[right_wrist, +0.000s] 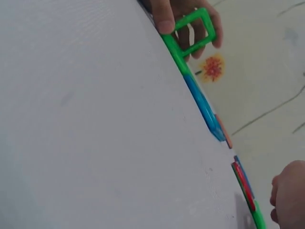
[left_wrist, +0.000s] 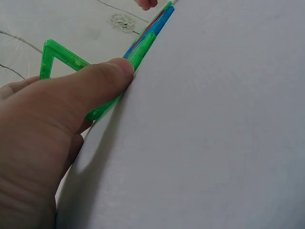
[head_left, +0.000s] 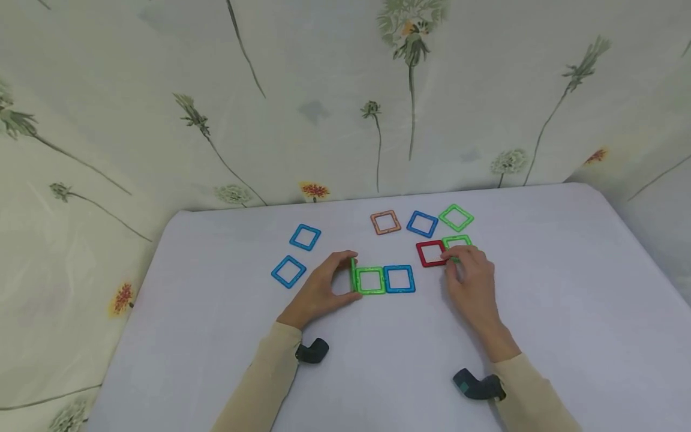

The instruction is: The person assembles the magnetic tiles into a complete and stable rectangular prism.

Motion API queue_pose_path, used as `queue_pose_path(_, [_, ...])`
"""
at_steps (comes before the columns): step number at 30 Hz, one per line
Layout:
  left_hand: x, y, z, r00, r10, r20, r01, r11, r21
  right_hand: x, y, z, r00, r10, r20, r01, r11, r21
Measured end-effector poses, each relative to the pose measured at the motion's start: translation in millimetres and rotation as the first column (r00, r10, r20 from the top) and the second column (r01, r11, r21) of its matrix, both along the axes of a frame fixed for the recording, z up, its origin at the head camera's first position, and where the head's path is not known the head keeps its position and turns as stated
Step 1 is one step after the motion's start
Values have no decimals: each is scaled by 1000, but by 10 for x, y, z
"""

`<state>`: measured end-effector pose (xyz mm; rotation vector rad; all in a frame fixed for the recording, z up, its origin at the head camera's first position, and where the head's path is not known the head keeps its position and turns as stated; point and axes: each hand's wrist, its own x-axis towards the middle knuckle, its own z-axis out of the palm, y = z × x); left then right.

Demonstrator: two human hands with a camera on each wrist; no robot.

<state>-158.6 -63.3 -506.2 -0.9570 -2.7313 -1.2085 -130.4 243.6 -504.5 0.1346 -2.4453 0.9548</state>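
At the centre of the head view, the left hand [head_left: 323, 287] pinches an upright green square [head_left: 353, 275] between thumb and fingers. It stands at the left edge of a flat green square [head_left: 370, 292], whose right side touches a blue square [head_left: 399, 290]. Right of centre, the right hand [head_left: 474, 287] has bent fingers over a red square [head_left: 429, 243] and a partly covered green square [head_left: 456, 237]; whether it grips either, I cannot tell. Above lie an orange square [head_left: 383, 213], another blue square [head_left: 426, 215] and another green square [head_left: 463, 211]. Two more blue squares [head_left: 298, 278] lie left of centre. Marks on the frames and the dark wrist cameras [head_left: 313, 351] are too small to read.
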Motion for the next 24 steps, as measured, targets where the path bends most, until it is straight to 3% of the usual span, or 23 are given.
queue_pose_path(3, [2,4,4,1000,-2,-1,2,1000,3,-6,41,1,994,-111,22,111,994,-11])
queue_pose_path(5, [1,7,2,1000,-2,-4,2,1000,1,-1,57,1,989,-140,50,141,990,-7])
queue_pose_path(9, [-5,13,-3,1000,-5,-3,5,1000,2,18,73,-15,986,-132,99,127,990,56])
queue_pose_path(13, [-5,12,-3,1000,-10,5,9,1000,7,25,70,-24,989,-114,96,102,988,120])
queue_pose_path(24, [13,4,12,1000,11,3,-11,1000,14,37,46,-4,987,-107,117,90,986,141])
